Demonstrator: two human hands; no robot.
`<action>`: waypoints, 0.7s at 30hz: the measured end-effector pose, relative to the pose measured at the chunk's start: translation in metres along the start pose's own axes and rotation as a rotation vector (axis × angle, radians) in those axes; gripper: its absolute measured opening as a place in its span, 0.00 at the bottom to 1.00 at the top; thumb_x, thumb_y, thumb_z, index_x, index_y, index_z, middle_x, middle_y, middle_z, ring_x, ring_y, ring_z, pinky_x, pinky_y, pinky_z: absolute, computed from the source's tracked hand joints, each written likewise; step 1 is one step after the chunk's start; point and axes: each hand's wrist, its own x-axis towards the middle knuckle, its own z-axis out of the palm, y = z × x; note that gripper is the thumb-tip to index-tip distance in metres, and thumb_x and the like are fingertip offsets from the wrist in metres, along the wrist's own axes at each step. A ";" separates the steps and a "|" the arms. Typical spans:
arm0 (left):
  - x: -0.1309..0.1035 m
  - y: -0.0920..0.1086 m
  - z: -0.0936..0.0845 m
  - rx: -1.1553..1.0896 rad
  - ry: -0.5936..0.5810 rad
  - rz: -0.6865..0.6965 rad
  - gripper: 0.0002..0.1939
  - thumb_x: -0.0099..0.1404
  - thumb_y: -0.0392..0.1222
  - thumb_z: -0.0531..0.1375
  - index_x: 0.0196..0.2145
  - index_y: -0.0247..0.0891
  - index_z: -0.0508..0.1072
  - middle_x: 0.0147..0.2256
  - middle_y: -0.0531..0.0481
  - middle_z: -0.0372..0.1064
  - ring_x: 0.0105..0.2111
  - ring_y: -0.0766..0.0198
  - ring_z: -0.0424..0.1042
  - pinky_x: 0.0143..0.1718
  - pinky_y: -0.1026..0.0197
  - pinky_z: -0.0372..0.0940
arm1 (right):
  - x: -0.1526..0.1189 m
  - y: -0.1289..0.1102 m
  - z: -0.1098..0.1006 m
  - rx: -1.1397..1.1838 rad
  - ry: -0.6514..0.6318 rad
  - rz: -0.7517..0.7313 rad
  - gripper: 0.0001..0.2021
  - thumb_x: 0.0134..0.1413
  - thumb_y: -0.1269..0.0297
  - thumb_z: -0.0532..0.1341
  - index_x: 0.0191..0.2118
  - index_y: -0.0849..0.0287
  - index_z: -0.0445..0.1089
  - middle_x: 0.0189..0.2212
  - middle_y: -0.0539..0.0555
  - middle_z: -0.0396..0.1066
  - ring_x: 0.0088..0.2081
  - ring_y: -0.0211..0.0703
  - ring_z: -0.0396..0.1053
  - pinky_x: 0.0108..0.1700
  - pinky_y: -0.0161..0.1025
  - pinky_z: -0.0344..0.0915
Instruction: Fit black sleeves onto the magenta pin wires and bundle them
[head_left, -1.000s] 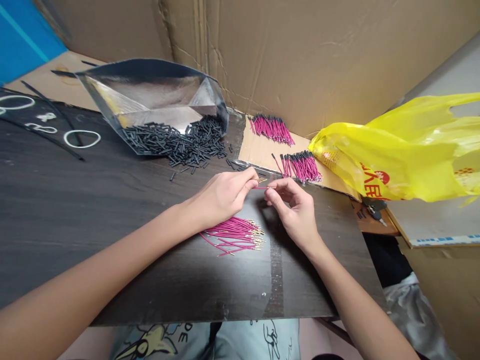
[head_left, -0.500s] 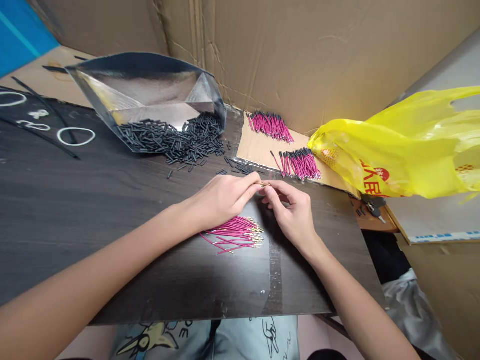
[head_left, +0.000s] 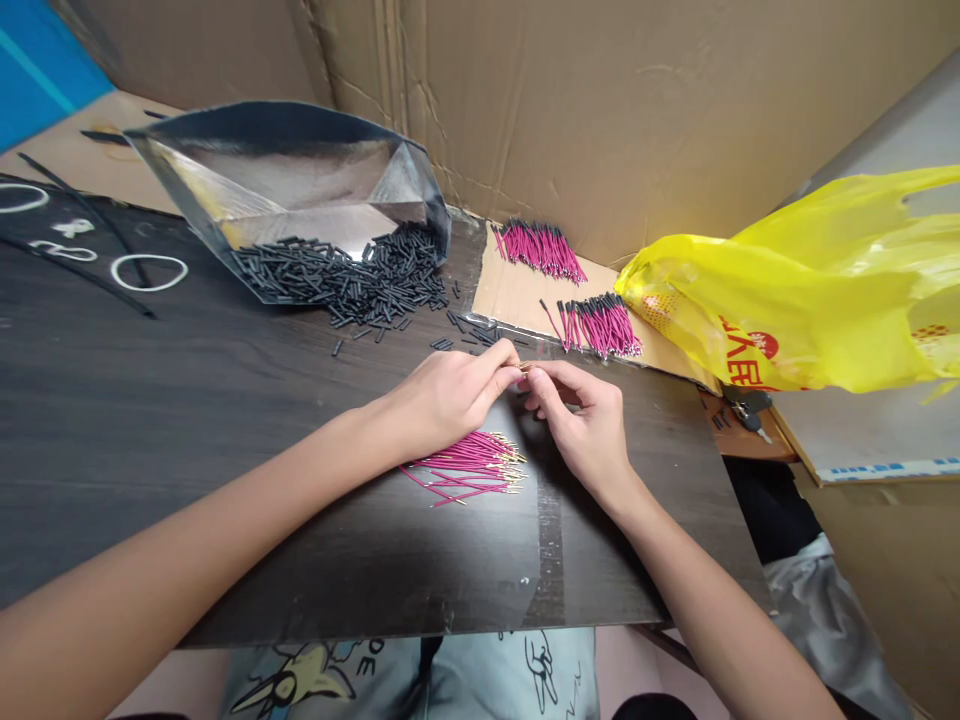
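Note:
My left hand [head_left: 450, 395] and my right hand [head_left: 585, 420] meet fingertip to fingertip above the dark table [head_left: 150, 420]. Between them they pinch one thin pink wire with a gold pin [head_left: 525, 367]; most of it is hidden by the fingers. Just below my hands lies a loose pile of pink wires with gold tips [head_left: 472, 467]. An open silver bag [head_left: 285, 190] behind spills several short black tubes [head_left: 352, 280] onto the table.
Two bunches of pink wires with black ends [head_left: 600, 327] [head_left: 540, 248] lie on a cardboard sheet at the back. A yellow plastic bag [head_left: 810, 300] sits at the right. White rubber bands [head_left: 148, 271] lie at far left. A cardboard wall [head_left: 600, 110] closes the back.
My hands have come together: the pink wire that showed between my fingertips a second ago is now almost wholly covered by them. The view shifted slightly.

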 end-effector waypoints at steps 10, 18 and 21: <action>-0.001 0.000 -0.003 -0.142 0.026 0.070 0.14 0.76 0.45 0.49 0.45 0.40 0.72 0.36 0.53 0.77 0.32 0.65 0.75 0.35 0.64 0.61 | 0.003 0.002 0.002 0.305 0.004 0.094 0.09 0.63 0.61 0.65 0.45 0.55 0.79 0.34 0.52 0.78 0.28 0.38 0.72 0.29 0.36 0.71; 0.000 0.003 -0.007 -0.265 0.101 0.080 0.11 0.73 0.45 0.56 0.40 0.41 0.78 0.27 0.59 0.73 0.24 0.72 0.65 0.30 0.67 0.57 | 0.002 -0.002 0.002 0.288 0.100 0.072 0.05 0.61 0.63 0.66 0.41 0.56 0.79 0.32 0.50 0.77 0.28 0.37 0.73 0.31 0.36 0.72; 0.000 0.003 -0.007 -0.259 0.097 0.058 0.10 0.72 0.45 0.57 0.38 0.41 0.78 0.23 0.59 0.69 0.22 0.72 0.62 0.28 0.67 0.55 | 0.002 -0.001 0.002 0.274 0.091 0.077 0.05 0.62 0.62 0.66 0.41 0.56 0.78 0.32 0.50 0.77 0.28 0.37 0.73 0.32 0.36 0.71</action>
